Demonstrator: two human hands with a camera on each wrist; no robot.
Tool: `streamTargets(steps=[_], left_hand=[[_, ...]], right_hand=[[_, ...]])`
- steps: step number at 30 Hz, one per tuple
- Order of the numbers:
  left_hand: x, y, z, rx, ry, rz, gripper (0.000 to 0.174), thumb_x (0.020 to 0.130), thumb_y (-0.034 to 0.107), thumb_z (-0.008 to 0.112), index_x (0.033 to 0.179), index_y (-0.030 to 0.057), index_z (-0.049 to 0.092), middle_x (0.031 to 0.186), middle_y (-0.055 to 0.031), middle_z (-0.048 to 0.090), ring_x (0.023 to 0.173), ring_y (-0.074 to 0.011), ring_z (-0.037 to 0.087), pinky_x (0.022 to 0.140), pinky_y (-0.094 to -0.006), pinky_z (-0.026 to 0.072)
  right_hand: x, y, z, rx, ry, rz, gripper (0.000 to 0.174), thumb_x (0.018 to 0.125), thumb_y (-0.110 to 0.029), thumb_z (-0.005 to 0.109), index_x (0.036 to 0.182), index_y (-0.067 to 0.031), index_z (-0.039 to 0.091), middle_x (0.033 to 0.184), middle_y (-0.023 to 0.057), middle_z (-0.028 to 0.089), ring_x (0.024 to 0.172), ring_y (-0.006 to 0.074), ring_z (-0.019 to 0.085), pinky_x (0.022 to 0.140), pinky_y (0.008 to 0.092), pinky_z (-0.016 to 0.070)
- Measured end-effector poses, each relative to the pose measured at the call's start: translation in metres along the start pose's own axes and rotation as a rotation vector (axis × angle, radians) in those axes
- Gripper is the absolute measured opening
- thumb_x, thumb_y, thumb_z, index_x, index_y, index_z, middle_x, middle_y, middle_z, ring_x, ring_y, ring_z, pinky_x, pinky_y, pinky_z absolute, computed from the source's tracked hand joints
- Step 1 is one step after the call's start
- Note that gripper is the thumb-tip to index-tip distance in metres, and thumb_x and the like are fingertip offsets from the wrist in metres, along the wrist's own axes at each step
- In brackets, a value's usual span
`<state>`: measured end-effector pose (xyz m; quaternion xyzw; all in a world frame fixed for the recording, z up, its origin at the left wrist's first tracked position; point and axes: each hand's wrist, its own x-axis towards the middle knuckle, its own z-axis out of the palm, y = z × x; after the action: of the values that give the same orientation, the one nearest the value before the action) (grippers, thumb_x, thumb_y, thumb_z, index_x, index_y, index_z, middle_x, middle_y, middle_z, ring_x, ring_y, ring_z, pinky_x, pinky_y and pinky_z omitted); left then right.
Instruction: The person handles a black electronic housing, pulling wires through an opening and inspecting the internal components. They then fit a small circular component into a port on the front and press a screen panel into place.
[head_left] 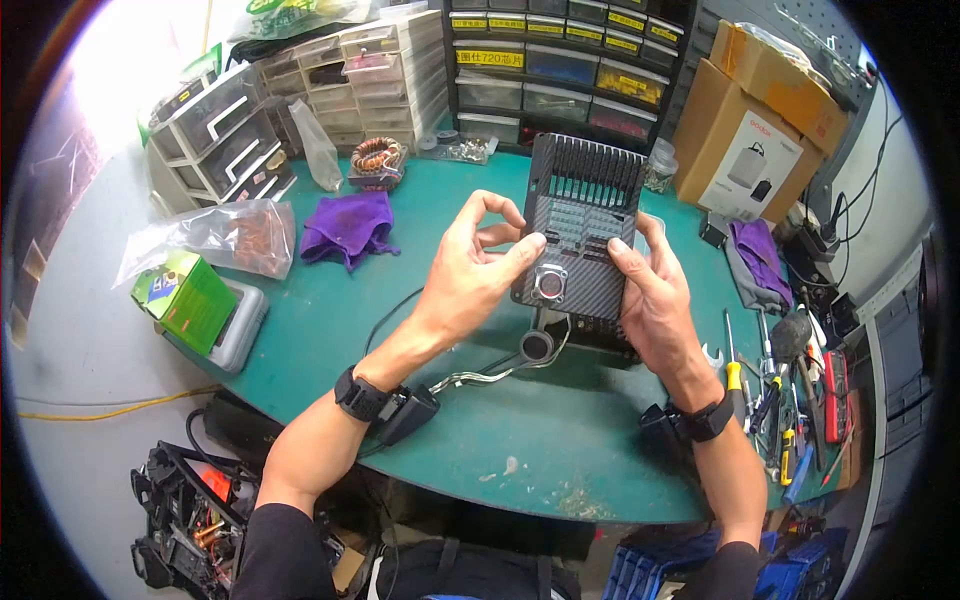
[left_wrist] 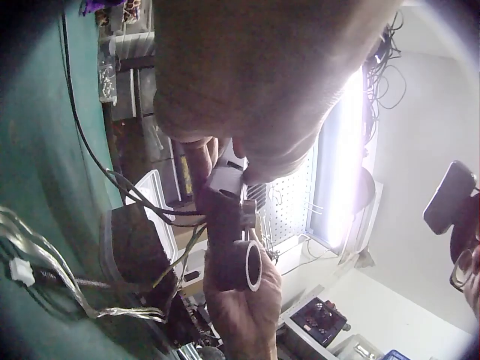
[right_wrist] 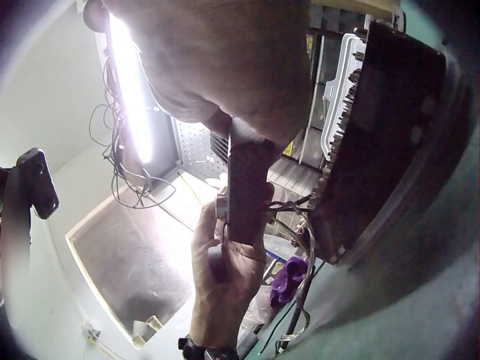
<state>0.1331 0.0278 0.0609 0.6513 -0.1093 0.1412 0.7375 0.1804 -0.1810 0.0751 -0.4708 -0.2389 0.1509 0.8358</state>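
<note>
A black carbon-patterned panel (head_left: 585, 240) with a finned top end and a round fitting (head_left: 549, 284) near its lower left corner is held up over the table. My left hand (head_left: 470, 260) pinches its left edge, thumb on the front face. On the opposite edge my right hand (head_left: 657, 295) grips it, thumb also on the front and fingers behind. Seen edge-on in the right wrist view, the panel (right_wrist: 250, 187) is a thick dark slab. Behind it a dark finned block (right_wrist: 382, 127) stands on the table. Wires (head_left: 485, 376) and a round black part (head_left: 536, 346) lie below.
Hand tools (head_left: 790, 390) lie along the right side. A green box (head_left: 180, 305), a purple cloth (head_left: 347, 228) and a copper coil (head_left: 378, 158) sit to the left. Drawer cabinets (head_left: 570, 65) and a cardboard box (head_left: 750, 140) stand at the back.
</note>
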Motion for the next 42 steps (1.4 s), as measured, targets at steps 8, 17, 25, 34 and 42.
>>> streamTargets(steps=[8,17,25,34,42], left_hand=[[0.0005,-0.0001,0.0001,-0.004,-0.009,0.001,0.027,0.096,0.007,0.066,0.112,0.0082,0.044,0.101,-0.0099,0.067,0.09,-0.0106,0.066,0.071,-0.0247,0.0586],[-0.0002,-0.0006,0.0,0.01,-0.008,-0.001,0.028,0.096,0.007,0.066,0.113,0.0077,0.044,0.102,-0.0106,0.067,0.09,-0.0107,0.065,0.071,-0.0247,0.0587],[-0.0002,0.0016,0.0009,-0.005,-0.014,0.009,0.028,0.096,0.006,0.066,0.113,0.0076,0.044,0.101,-0.0095,0.067,0.088,-0.0099,0.065,0.07,-0.0238,0.0581],[-0.0005,0.0019,0.002,-0.016,-0.009,0.004,0.028,0.096,0.006,0.066,0.113,0.0082,0.044,0.1,-0.0091,0.067,0.085,-0.0086,0.065,0.066,-0.0207,0.0551],[-0.0007,0.0014,0.001,0.003,-0.006,0.016,0.028,0.096,0.005,0.066,0.113,0.0077,0.044,0.101,-0.0101,0.067,0.087,-0.0094,0.065,0.068,-0.0224,0.0565]], right_hand=[[-0.0008,0.0009,0.0,-0.01,0.009,-0.008,0.048,0.1,-0.01,0.059,0.139,0.0001,0.032,0.125,0.0178,0.062,0.113,0.023,0.063,0.098,0.0378,0.0533],[-0.001,0.0011,-0.0006,-0.024,0.005,-0.007,0.045,0.1,-0.01,0.059,0.137,-0.0002,0.035,0.124,0.0172,0.062,0.114,0.0221,0.062,0.099,0.0371,0.0519],[-0.0004,0.0015,-0.0006,-0.029,0.01,-0.02,0.045,0.099,-0.009,0.06,0.136,-0.0007,0.036,0.122,0.0174,0.063,0.113,0.022,0.062,0.099,0.037,0.0518],[0.0,0.0033,-0.0034,-0.032,0.021,-0.018,0.047,0.097,-0.006,0.06,0.137,-0.0009,0.035,0.122,0.0174,0.064,0.113,0.0225,0.062,0.1,0.0376,0.0508],[-0.0016,0.0021,-0.0029,-0.045,0.011,-0.019,0.052,0.095,-0.004,0.061,0.139,-0.0022,0.033,0.125,0.0176,0.063,0.115,0.0226,0.061,0.102,0.039,0.0502]])
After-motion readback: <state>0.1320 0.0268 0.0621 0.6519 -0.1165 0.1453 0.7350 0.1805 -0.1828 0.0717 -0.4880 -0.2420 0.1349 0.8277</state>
